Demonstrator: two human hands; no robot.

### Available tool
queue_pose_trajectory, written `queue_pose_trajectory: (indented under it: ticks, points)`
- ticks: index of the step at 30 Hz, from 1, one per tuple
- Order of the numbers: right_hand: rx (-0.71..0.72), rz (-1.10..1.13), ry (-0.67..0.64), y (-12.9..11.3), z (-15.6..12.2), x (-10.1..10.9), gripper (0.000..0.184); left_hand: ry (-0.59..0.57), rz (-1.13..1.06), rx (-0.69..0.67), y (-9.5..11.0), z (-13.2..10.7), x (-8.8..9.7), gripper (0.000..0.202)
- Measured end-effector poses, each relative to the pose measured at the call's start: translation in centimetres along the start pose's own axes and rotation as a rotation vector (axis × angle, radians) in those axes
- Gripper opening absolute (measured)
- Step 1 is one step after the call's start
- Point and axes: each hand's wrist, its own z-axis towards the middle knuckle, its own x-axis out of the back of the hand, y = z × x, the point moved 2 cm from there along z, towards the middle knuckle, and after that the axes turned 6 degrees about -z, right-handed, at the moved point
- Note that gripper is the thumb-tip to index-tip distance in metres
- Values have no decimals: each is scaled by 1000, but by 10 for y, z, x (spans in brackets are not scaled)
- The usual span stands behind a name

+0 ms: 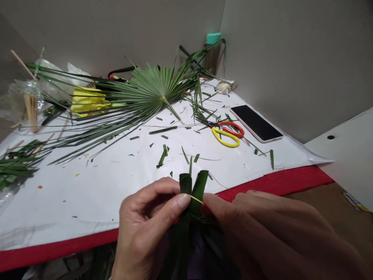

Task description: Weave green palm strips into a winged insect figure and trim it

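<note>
My left hand [151, 217] pinches a folded green palm leaf strip [199, 184] between thumb and fingers, just past the table's front edge. The strip has two looped ends standing up side by side, and its long tails hang down into shadow. A thin pale toothpick [197, 199] lies slantwise across the loops, from my left thumb tip to my right fingertips. My right hand [262, 225] is closed at the toothpick's right end. I cannot tell whether the toothpick's point has gone through the leaf. The right thumb is mostly hidden.
A large fan palm leaf [151, 83] spreads across the back. Scissors [227, 134] with red and yellow handles lie beside a phone [256, 122]. Leaf scraps [163, 155] litter the white sheet. Bundled sticks [31, 111], yellow paper [87, 101] and cut leaves [17, 165] sit at left.
</note>
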Motion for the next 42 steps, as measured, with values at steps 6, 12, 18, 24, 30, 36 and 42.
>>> queue_pose_trajectory:
  ticks: [6, 12, 18, 24, 30, 36, 42]
  points:
    - [-5, 4, -4, -6, 2, 3, 27, 28, 17, 18, 1, -1, -3, 9]
    - [-9, 32, -18, -3, -3, 12, 23, 123, 148, -132, 14, 2, -20, 23]
    - [85, 147, -122, 4, -5, 20, 22, 124, 199, -250, 17, 2, -24, 18]
    - [108, 16, -29, -3, -11, 8, 21, 153, 346, -505, 9, -7, -9, 17]
    - [-35, 211, -121, -3, 9, 5, 27, 20, 390, -564, 7, -2, 7, 27]
    - [48, 138, 3, -9, 12, -6, 21, 11, 431, -738, 5, -1, 15, 31]
    - [61, 85, 73, -22, 13, -20, 19, 21, 439, -840, 5, 0, 24, 35]
